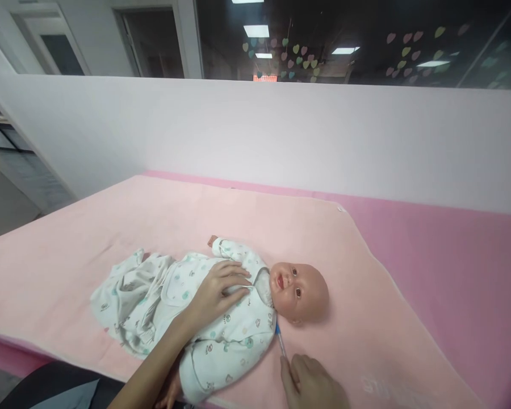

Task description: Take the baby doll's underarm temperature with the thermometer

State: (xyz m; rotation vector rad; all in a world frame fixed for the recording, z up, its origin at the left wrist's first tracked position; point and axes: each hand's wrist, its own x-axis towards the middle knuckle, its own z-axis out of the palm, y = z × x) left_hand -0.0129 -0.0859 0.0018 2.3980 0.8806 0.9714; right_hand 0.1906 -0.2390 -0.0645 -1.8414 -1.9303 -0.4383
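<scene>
A baby doll (300,291) lies on its back on a pale pink mat, its head to the right. It wears a white printed outfit (234,335). My left hand (221,289) rests on the doll's chest near the collar, its fingers stretched out and the thumb apart. At the lower right, my right hand (310,383) is closed, pinching a thin pale stick with a blue end (281,341), somewhat like a thermometer. The blue end points at the doll's neck and shoulder; whether its tip goes under the clothing I cannot tell.
The pale pink mat (387,329) covers much of a darker pink padded surface (451,255). Behind it rises a low white wall (281,136), with dark glass (357,34) above. Beyond the left side are a floor and doorways.
</scene>
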